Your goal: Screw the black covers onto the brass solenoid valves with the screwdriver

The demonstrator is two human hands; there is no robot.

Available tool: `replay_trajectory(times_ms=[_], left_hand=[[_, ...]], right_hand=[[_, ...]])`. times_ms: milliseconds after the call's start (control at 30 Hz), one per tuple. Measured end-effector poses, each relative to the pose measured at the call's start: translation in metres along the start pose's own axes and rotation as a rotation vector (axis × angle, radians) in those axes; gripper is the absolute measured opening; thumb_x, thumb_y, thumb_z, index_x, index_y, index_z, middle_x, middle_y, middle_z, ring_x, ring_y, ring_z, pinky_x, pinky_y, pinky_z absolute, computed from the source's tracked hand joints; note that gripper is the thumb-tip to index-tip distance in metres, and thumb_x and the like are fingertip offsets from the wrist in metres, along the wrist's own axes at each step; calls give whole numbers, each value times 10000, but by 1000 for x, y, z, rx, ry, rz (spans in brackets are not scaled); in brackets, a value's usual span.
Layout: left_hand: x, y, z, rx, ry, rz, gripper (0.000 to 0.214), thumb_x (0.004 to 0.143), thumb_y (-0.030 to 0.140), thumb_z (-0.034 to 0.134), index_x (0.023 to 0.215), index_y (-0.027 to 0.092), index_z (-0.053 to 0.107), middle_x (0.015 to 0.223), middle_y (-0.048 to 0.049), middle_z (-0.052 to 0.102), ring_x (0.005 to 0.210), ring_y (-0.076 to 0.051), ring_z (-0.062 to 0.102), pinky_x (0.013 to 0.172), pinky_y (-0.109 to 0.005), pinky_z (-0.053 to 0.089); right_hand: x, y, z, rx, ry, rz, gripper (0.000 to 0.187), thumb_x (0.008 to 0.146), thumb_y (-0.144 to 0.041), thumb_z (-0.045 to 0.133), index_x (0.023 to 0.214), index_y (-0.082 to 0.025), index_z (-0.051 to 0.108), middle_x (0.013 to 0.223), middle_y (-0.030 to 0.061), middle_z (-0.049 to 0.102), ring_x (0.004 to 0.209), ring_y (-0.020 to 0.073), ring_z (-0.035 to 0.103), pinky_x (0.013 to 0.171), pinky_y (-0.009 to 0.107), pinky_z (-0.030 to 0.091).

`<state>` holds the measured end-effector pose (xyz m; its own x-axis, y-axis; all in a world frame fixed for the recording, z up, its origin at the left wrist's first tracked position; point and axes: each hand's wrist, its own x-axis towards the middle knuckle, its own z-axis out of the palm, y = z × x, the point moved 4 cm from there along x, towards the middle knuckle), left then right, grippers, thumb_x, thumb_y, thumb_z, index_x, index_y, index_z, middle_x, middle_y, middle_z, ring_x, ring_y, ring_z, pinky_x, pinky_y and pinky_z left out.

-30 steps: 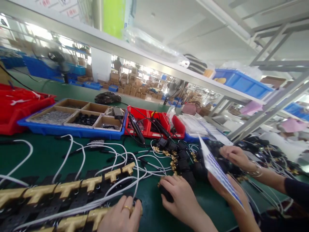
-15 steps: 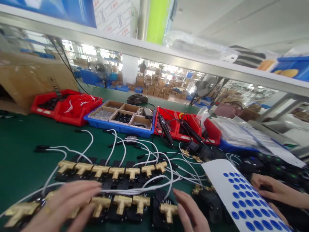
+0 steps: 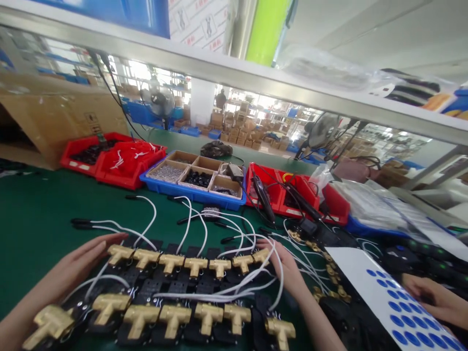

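Two rows of brass T-shaped fittings on black housings lie on the green table, with white cables running off them. My left hand (image 3: 86,261) is flat with outstretched fingers at the left end of the back row, beside its end brass fitting (image 3: 120,253). At the other end, my right hand (image 3: 283,265) lies alongside the last back-row fitting (image 3: 261,257), fingers extended and partly crossed by a white cable (image 3: 280,273). Neither hand grips anything. The front row, including one brass fitting (image 3: 174,319), lies nearer me between my forearms.
Red bins (image 3: 131,168) and a blue divided tray (image 3: 190,194) of small parts line the back. Electric screwdrivers (image 3: 263,200) rest over more red bins. At right, another person's hand (image 3: 431,297) is beside a sheet of blue round stickers (image 3: 351,273). A shelf (image 3: 234,66) crosses overhead.
Both my hands have moved from over the front row out to the two ends of the back row. The whole view has shifted slightly, so objects appear farther right.
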<state>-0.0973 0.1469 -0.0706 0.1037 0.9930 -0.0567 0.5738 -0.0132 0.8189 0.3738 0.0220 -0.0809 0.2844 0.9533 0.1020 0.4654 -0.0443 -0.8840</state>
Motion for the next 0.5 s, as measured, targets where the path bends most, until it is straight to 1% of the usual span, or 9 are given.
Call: replay_trajectory(times_ms=[67, 100, 200, 267, 300, 333, 400, 467, 500], left_hand=[[-5, 3, 9, -145, -42, -140, 632, 892, 738, 436, 1276, 272, 621, 1275, 68, 694, 1171, -236, 640, 975, -384, 523], [-7, 5, 10, -139, -26, -146, 629, 886, 733, 448, 1291, 281, 612, 1289, 78, 683, 1205, -250, 616, 1024, -426, 487], [-12, 7, 16, -57, -14, -32, 610, 895, 707, 444, 1264, 260, 636, 1338, 61, 654, 1285, -284, 552, 1117, -523, 366], [-15, 6, 18, -23, 37, 53, 571, 926, 666, 405, 1227, 246, 648, 1361, 53, 639, 1309, -279, 532, 1144, -527, 317], [-17, 6, 20, -11, 78, 82, 548, 944, 641, 376, 1211, 246, 647, 1360, 57, 637, 1308, -271, 532, 1149, -521, 307], [-18, 6, 21, -8, 109, 91, 528, 955, 615, 354, 1205, 249, 641, 1354, 62, 639, 1299, -266, 541, 1147, -518, 310], [-21, 5, 28, -19, 118, 56, 495, 954, 583, 355, 1211, 257, 623, 1347, 67, 640, 1267, -269, 567, 1121, -521, 349], [-24, 3, 34, -18, 134, 20, 488, 953, 564, 345, 1230, 257, 603, 1343, 61, 641, 1227, -265, 598, 1079, -508, 405], [-25, 3, 36, 41, 164, 37, 495, 964, 555, 309, 1240, 254, 589, 1336, 57, 646, 1198, -249, 619, 1049, -480, 443]], right_hand=[[8, -1, 9, 33, -28, 41, 617, 858, -745, 482, 998, -220, 772, 1134, 99, 710, 1124, 309, 616, 1049, 468, 439], [10, 0, 15, 53, -26, 67, 625, 878, -738, 450, 1031, -221, 766, 1143, 93, 711, 1141, 309, 614, 1055, 465, 437], [6, 3, 35, 125, 24, 143, 641, 946, -689, 341, 1074, -209, 746, 1128, 85, 719, 1116, 297, 633, 1035, 441, 460], [-2, 5, 45, 171, 66, 186, 641, 984, -637, 268, 1095, -200, 724, 1104, 85, 724, 1061, 278, 655, 1016, 426, 475], [-7, 6, 49, 188, 92, 200, 626, 992, -615, 256, 1109, -199, 710, 1121, 84, 718, 1077, 272, 647, 1035, 422, 462], [-11, 7, 50, 202, 118, 209, 598, 993, -599, 267, 1125, -202, 694, 1156, 83, 705, 1121, 268, 627, 1068, 421, 435], [-20, 12, 50, 226, 158, 221, 541, 981, -589, 318, 1162, -209, 659, 1228, 82, 670, 1216, 265, 568, 1117, 420, 384], [-25, 16, 46, 254, 161, 231, 513, 960, -600, 386, 1175, -206, 635, 1229, 89, 659, 1223, 269, 558, 1086, 415, 413], [-26, 18, 44, 272, 143, 236, 503, 945, -603, 430, 1164, -199, 632, 1190, 94, 670, 1175, 270, 586, 1034, 405, 456]])
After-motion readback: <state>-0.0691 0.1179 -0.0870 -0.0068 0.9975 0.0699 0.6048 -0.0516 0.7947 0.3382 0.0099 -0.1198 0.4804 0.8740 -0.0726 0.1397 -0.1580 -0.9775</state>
